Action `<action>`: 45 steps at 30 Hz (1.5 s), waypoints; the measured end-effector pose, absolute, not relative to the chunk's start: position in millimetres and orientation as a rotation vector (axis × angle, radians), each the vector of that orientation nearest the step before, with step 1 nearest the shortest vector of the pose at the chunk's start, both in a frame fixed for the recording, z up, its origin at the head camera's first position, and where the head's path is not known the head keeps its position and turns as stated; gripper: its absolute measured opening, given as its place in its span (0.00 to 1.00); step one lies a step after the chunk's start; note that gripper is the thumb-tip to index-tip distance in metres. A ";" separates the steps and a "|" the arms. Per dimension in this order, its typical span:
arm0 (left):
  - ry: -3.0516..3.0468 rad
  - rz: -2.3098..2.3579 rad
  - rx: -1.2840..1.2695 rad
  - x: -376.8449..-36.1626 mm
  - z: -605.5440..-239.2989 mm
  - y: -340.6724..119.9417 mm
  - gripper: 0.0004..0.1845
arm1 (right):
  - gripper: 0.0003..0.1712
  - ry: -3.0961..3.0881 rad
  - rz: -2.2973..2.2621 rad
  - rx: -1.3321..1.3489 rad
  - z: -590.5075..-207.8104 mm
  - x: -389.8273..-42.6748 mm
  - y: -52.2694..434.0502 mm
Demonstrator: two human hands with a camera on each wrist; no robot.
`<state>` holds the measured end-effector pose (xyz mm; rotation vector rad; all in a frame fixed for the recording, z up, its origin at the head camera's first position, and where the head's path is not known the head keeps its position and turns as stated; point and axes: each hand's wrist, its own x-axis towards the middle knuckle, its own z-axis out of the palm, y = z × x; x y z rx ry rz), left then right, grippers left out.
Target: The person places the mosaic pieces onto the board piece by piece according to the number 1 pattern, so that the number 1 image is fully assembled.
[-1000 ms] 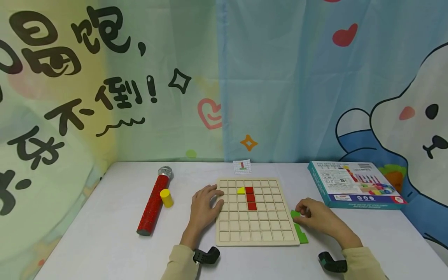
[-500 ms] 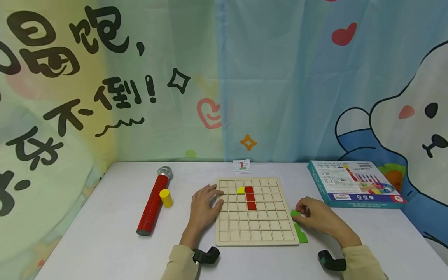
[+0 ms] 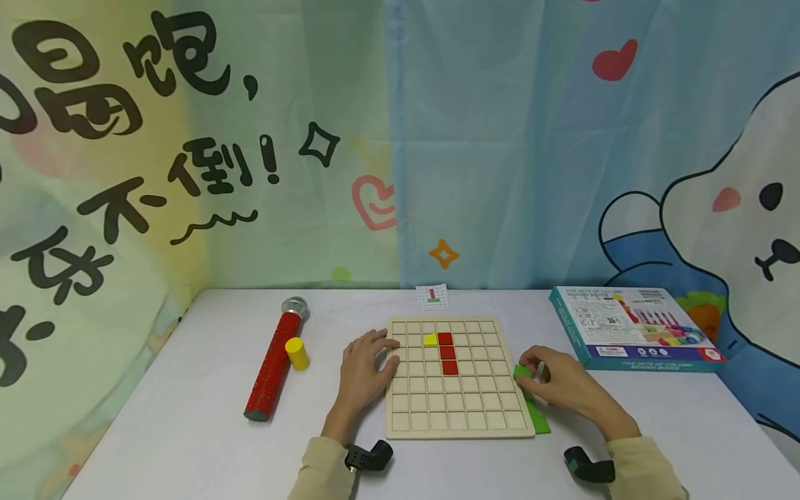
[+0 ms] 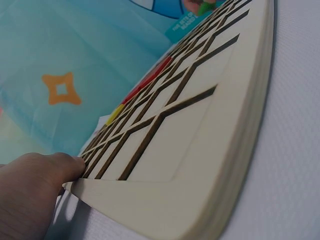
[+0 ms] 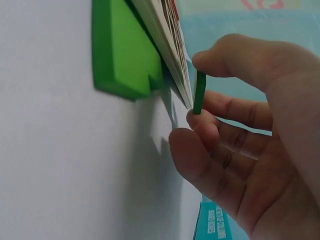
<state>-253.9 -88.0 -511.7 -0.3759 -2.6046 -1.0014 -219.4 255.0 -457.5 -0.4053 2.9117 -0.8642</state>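
A wooden grid board (image 3: pixel 450 403) lies on the table, with three red squares (image 3: pixel 448 353) and a yellow piece (image 3: pixel 430 339) in its cells. My left hand (image 3: pixel 365 368) rests at the board's left edge, thumb and fingertip on the rim; the left wrist view shows this touch close up. At the right edge, my right hand (image 3: pixel 562 382) pinches a small green block (image 5: pixel 199 92) between thumb and fingers, seen edge-on in the right wrist view. Below it, a green stepped piece (image 3: pixel 537 418) lies against the board's right side, partly covered by the hand in the head view.
A red microphone (image 3: pixel 271 368) and a yellow cylinder (image 3: pixel 297 353) lie to the left. Behind the board is a small pattern card (image 3: pixel 432 297). A teal-edged game box (image 3: pixel 637 333) lies at the back right, before a printed curtain (image 3: pixel 475 139).
My right hand has shifted slightly left and up towards the board, bringing the green block away from the other green piece. My left hand and the board have stayed put.
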 end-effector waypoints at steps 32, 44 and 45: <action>-2.601 -1.005 -0.383 -254.6 -513.5 -89.5 0.12 | 0.15 2.945 -0.834 -0.613 -455.0 -222.7 197.7; -2.609 -1.010 -0.383 -253.8 -511.7 -89.0 0.12 | 0.15 2.919 -0.857 -0.716 -458.2 -224.6 180.4; -2.611 -1.010 -0.383 -253.6 -511.7 -89.0 0.12 | 0.15 2.915 -0.856 -0.720 -459.0 -224.7 179.2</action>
